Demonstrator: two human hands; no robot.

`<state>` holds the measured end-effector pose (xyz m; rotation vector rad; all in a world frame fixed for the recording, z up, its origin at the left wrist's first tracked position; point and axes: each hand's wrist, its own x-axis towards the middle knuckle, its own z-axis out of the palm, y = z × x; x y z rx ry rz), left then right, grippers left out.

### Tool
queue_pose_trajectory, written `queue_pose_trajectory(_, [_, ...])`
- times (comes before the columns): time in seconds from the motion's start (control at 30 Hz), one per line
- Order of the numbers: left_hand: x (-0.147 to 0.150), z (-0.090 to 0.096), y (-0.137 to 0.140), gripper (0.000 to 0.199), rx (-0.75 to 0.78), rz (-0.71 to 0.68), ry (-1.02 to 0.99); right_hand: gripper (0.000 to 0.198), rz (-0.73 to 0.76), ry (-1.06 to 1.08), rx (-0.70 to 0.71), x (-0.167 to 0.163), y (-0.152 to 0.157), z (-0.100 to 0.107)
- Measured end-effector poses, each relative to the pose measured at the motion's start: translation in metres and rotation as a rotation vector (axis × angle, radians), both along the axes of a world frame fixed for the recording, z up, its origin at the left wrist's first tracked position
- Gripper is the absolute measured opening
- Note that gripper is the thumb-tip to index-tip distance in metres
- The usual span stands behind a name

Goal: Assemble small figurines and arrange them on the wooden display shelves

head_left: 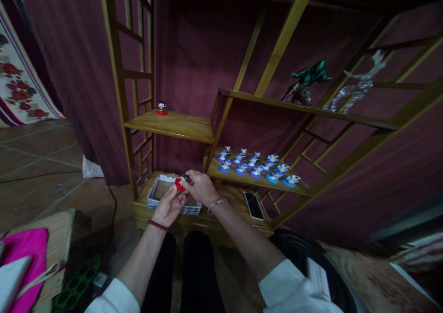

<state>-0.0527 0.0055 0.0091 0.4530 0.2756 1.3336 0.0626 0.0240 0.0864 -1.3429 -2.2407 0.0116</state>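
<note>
Between my two hands is a small figurine [180,183] with a red base and a dark top. My left hand [170,205] pinches the red base from below, fingers curled. From the right, my right hand [201,187] grips the dark upper end. Under them on the low shelf lies a white patterned box [157,201], open at the top and partly hidden by my hands. A similar figurine [161,108] on a red base stands upright on the left shelf [176,124].
Several small figurines on purple and blue bases [256,171] stand in rows on the middle shelf. A phone [254,205] lies lower right. Above are a green-and-brown sculpture [308,83] and a clear deer ornament [360,83]. Wooden posts [117,82] frame the shelves.
</note>
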Motion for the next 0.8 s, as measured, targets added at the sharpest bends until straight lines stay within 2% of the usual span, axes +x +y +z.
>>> queue_pose_trajectory(0.23, [0.0007,-0.0004,0.0001,0.017,-0.021,0.009,0.02,0.017,0.017,0.005,-0.003,0.0005,-0.0007,0.0])
queue_pose_trajectory(0.5, [0.0012,-0.0004,-0.0017,0.013,-0.024,0.02,0.035,0.025,0.117,0.019,0.001,0.0043,0.0015,-0.0015])
queue_pose_trajectory(0.8, [0.0003,0.0026,-0.0045,0.011,-0.037,0.011,0.028,0.022,0.226,0.043,-0.009,0.0065,-0.0004,0.0037])
